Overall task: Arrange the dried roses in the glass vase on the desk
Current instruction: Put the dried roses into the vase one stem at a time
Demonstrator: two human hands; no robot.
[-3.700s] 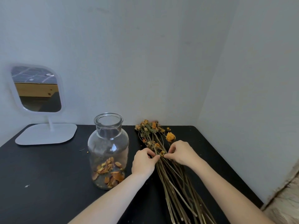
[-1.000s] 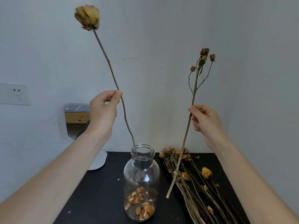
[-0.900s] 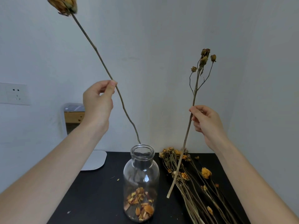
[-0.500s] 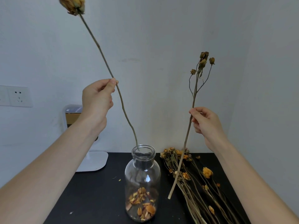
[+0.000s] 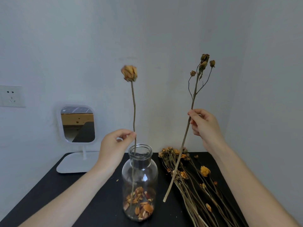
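A clear glass vase [image 5: 139,171] stands on the black desk [image 5: 65,194], with dried petals at its bottom. My left hand [image 5: 113,148] pinches the stem of a single dried rose [image 5: 129,73] just above the vase mouth; the stem runs upright down through the neck to the petals. My right hand [image 5: 205,126] holds a branched dried rose stem [image 5: 195,89] with several small buds, tilted in the air to the right of the vase, its cut end hanging above the desk. A bundle of dried roses [image 5: 193,177] lies flat on the desk at the right.
A small white-framed mirror [image 5: 77,125] on a flat white base stands at the back left of the desk. A wall socket [image 5: 11,96] is on the left wall. Walls close in behind and at the right.
My left hand has dropped from high on the left to just above the vase mouth, lowering the single rose's stem down inside the vase. My right hand has stayed about where it was.
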